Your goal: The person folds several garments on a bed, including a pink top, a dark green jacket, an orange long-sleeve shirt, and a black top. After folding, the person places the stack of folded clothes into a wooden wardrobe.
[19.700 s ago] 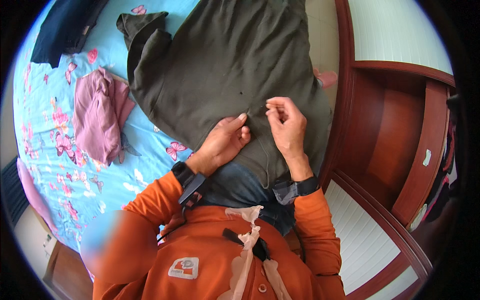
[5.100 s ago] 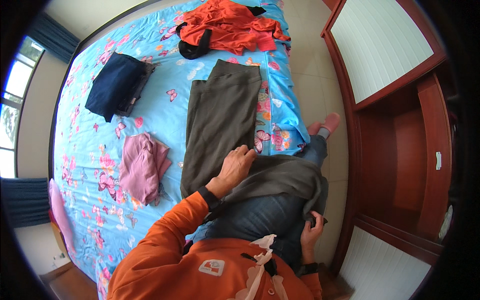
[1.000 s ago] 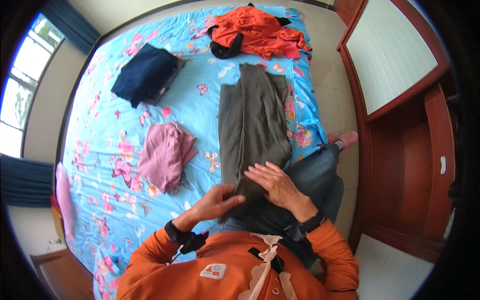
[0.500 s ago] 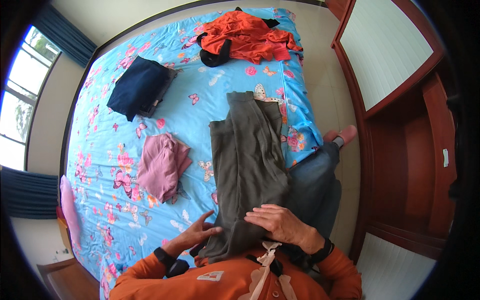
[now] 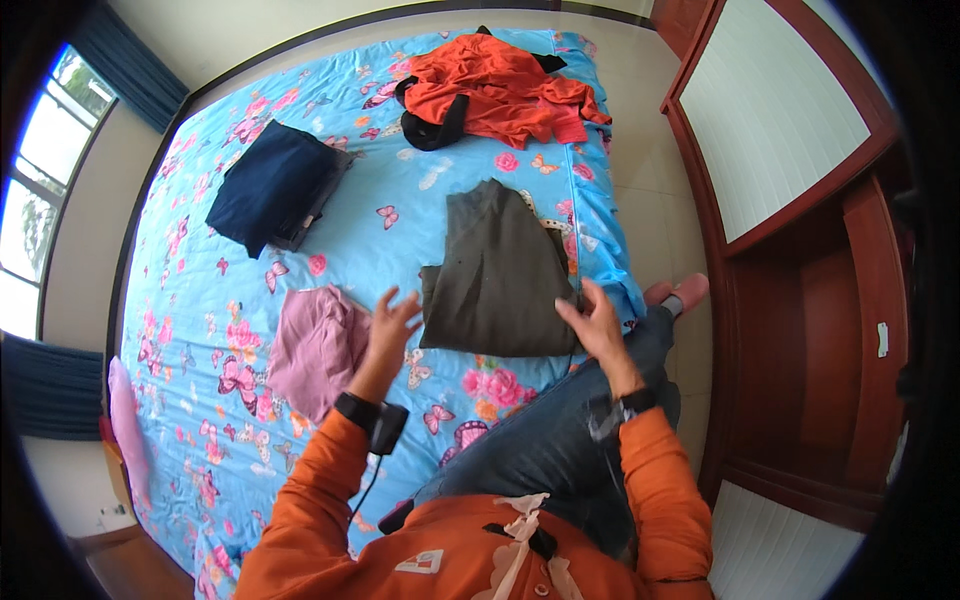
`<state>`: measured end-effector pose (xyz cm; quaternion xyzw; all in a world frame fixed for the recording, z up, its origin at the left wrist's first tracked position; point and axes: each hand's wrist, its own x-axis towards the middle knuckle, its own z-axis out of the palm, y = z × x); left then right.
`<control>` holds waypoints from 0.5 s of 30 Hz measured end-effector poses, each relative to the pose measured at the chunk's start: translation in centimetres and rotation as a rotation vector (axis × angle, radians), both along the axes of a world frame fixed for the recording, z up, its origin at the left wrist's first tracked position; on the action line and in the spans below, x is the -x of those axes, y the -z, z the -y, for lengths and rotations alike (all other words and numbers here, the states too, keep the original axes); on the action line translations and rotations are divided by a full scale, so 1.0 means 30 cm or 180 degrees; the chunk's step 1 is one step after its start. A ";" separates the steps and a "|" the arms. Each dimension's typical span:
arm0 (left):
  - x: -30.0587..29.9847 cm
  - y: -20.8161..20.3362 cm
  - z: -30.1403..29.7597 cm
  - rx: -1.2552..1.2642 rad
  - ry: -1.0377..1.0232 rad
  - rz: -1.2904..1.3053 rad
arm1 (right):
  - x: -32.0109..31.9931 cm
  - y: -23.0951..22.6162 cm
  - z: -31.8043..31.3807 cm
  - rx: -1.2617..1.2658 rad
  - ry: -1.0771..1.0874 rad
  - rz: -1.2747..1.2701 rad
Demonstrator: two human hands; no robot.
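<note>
A pair of dark olive trousers (image 5: 495,275), folded over on itself, lies on the bed in front of me. My left hand (image 5: 393,328) hovers beside its left edge, fingers spread and holding nothing. At the opposite edge is my right hand (image 5: 597,325), thumb and fingers apart; its thumb overlaps the cloth, and whether it touches I cannot tell. Partly behind my left forearm rests a folded pink garment (image 5: 312,345). Farther off to the left sits a stack of folded dark blue clothing (image 5: 275,185).
Orange and black clothes (image 5: 490,85) lie in a loose heap at the bed's far end. The bedspread (image 5: 390,250) is blue with flowers and butterflies. My jeans-clad leg (image 5: 560,430) rests along the near right edge. A reddish wooden cabinet (image 5: 780,350) stands to the right.
The near end of the trousers has been folded away from me onto the rest. Both hands have moved forward off my lap and come apart, one to each side of the cloth.
</note>
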<state>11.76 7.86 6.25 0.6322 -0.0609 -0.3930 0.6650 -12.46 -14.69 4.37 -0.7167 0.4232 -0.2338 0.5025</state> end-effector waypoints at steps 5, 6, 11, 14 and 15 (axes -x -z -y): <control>0.124 0.259 -0.037 -0.0927 -0.0099 0.0671 | 0.139 0.107 -0.123 -0.0962 0.0494 0.0360; 0.122 0.277 -0.034 -0.0967 -0.0083 0.0739 | 0.137 0.110 -0.130 -0.0864 0.0493 0.0057; 0.047 0.246 -0.019 -0.1149 0.0796 0.0895 | 0.094 0.142 -0.132 0.0102 0.0374 -0.0213; 0.059 0.230 -0.056 -0.0479 0.1207 -0.0867 | 0.101 0.164 -0.126 -0.0637 0.1398 0.1324; 0.075 0.231 -0.076 -0.0319 0.1227 -0.1360 | 0.111 0.158 -0.135 -0.0986 0.1967 0.1659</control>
